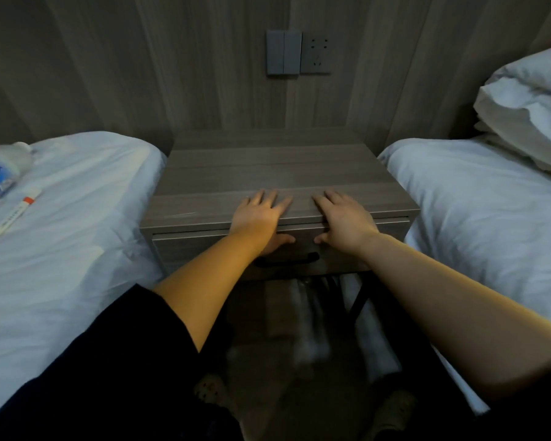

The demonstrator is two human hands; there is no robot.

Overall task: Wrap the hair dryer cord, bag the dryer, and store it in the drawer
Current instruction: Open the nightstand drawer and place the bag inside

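A grey wood nightstand (277, 167) stands between two beds. Its drawer (198, 249), with a black handle (287, 260), looks pushed almost fully in. My left hand (260, 218) lies flat over the front edge of the top, fingers spread on the wood and thumb against the drawer front. My right hand (344, 219) rests the same way just to its right. Neither hand holds anything. No hair dryer, cord or bag shows anywhere in view.
White-sheeted beds flank the nightstand, the left bed (77, 233) and the right bed (477, 218). On the left bed lie a plastic bottle (0, 170) and a small tube (16, 211). Pillows (528, 106) are stacked on the right bed. A switch and socket (298, 52) sit on the wall.
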